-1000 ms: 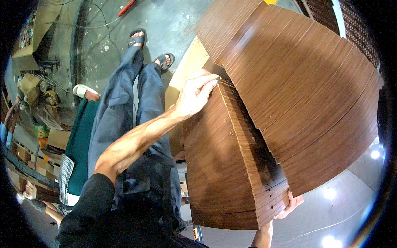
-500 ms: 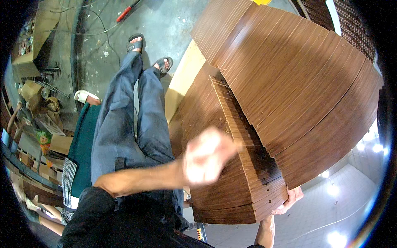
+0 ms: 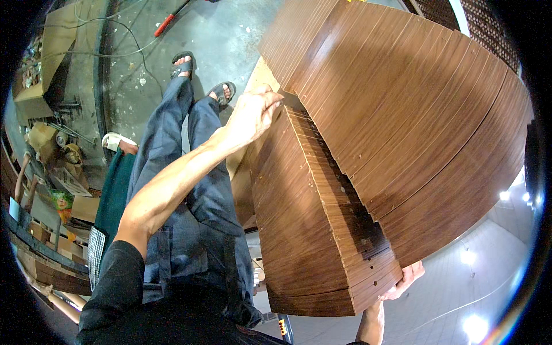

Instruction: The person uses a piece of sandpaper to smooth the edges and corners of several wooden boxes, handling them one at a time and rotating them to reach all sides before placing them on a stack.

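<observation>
Dark brown wood-grain planks fan out in a large overlapping stack on the right. Beside it, nearer my legs, lies a narrower stack of the same planks, with a dark gap between the two. My left hand is closed at the far end of this gap, its fingertips pinched beside a small greyish flat patch; what they hold, if anything, I cannot make out. At the near end my right hand grips the end of a wood-grain plank, partly hidden beneath it.
A red-handled tool and thin cables lie on the grey floor. Cardboard boxes stand at the far left. Close to my left leg is a green-covered seat. A pale board edge shows beneath the stack.
My left hand has moved away from me, from over the narrower stack to the far end of the gap. My right hand keeps its grip at the near end.
</observation>
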The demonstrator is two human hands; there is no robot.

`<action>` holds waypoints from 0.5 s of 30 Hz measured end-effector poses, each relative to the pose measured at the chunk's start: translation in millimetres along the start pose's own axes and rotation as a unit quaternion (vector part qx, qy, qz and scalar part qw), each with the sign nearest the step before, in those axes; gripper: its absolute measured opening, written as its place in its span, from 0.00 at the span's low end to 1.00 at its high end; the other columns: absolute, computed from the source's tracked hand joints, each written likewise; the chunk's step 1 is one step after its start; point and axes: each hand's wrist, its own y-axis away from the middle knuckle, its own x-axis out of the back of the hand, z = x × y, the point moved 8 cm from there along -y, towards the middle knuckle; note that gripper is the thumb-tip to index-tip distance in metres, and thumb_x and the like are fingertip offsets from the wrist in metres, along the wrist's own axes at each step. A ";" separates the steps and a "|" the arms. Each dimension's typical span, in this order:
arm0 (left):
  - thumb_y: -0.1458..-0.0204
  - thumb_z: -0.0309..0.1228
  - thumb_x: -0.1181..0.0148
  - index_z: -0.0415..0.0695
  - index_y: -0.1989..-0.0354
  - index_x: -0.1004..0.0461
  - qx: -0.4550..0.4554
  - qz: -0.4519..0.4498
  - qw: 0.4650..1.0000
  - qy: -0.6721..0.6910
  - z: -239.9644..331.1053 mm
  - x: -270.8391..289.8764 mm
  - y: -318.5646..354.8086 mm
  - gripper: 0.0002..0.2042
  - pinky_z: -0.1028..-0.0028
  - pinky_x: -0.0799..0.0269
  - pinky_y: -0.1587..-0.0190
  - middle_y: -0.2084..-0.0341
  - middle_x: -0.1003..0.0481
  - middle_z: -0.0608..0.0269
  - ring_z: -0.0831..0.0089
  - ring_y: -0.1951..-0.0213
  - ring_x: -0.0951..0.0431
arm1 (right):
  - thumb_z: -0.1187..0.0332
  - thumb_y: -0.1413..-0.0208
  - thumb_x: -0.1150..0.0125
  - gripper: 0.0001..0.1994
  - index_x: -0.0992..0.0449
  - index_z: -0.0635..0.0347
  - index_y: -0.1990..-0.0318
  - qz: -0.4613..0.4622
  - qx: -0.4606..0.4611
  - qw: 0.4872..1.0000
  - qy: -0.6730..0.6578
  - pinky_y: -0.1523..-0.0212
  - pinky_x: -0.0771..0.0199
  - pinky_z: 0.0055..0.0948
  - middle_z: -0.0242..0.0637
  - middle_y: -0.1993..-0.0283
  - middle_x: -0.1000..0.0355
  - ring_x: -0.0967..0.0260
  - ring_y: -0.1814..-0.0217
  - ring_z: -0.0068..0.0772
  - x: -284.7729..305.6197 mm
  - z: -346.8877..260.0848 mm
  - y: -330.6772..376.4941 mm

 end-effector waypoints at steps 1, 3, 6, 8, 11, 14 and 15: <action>0.45 0.21 0.40 0.36 0.60 0.19 -0.002 -0.003 1.000 0.003 -0.2 -1.4 -1.3 0.07 0.66 0.29 0.66 0.73 0.25 0.52 0.59 0.70 0.23 | 0.35 0.38 0.61 0.34 0.25 0.58 0.50 -0.001 0.001 1.000 0.002 0.39 0.42 0.56 0.42 0.46 0.30 0.39 0.40 0.49 1.3 1.1 0.7; 0.46 0.21 0.40 0.36 0.60 0.20 -0.016 -0.011 1.000 0.001 0.5 -5.1 -3.6 0.07 0.66 0.29 0.66 0.73 0.25 0.52 0.58 0.70 0.23 | 0.35 0.39 0.60 0.34 0.25 0.58 0.50 -0.004 0.005 1.000 0.002 0.40 0.42 0.56 0.42 0.45 0.30 0.39 0.40 0.49 1.8 0.6 1.0; 0.46 0.21 0.40 0.36 0.59 0.20 -0.049 -0.018 0.999 -0.010 2.9 -10.6 -7.7 0.08 0.65 0.29 0.66 0.73 0.25 0.52 0.57 0.69 0.22 | 0.34 0.40 0.59 0.34 0.25 0.58 0.51 -0.016 0.011 1.000 0.004 0.40 0.41 0.56 0.42 0.45 0.30 0.39 0.40 0.49 1.8 -0.8 -0.3; 0.47 0.21 0.40 0.35 0.59 0.21 -0.073 -0.006 0.997 -0.015 5.6 -11.8 -9.3 0.08 0.65 0.28 0.65 0.73 0.25 0.51 0.56 0.69 0.22 | 0.34 0.40 0.58 0.34 0.25 0.58 0.51 -0.032 0.013 0.999 0.012 0.40 0.41 0.56 0.42 0.45 0.30 0.39 0.40 0.50 2.3 2.0 0.4; 0.46 0.20 0.40 0.35 0.60 0.20 -0.044 -0.079 0.994 -0.060 2.1 -17.4 -11.5 0.08 0.65 0.27 0.64 0.73 0.25 0.51 0.56 0.68 0.22 | 0.35 0.41 0.56 0.33 0.24 0.58 0.52 -0.032 0.009 0.999 -0.021 0.40 0.41 0.55 0.42 0.45 0.30 0.39 0.40 0.49 2.9 11.1 6.3; 0.46 0.21 0.41 0.35 0.60 0.20 -0.012 -0.090 0.994 0.063 21.9 -7.0 -4.7 0.07 0.66 0.27 0.63 0.72 0.24 0.52 0.57 0.68 0.21 | 0.35 0.43 0.54 0.32 0.23 0.57 0.54 -0.018 0.004 1.000 0.019 0.41 0.41 0.55 0.41 0.46 0.29 0.39 0.41 0.49 2.0 2.7 0.1; 0.45 0.23 0.41 0.35 0.60 0.19 0.023 -0.085 0.993 0.074 16.7 -7.2 -2.9 0.08 0.67 0.27 0.64 0.71 0.23 0.52 0.60 0.69 0.22 | 0.35 0.43 0.53 0.32 0.23 0.57 0.55 -0.020 -0.010 0.999 0.022 0.41 0.41 0.54 0.41 0.46 0.29 0.39 0.41 0.49 2.1 2.0 1.2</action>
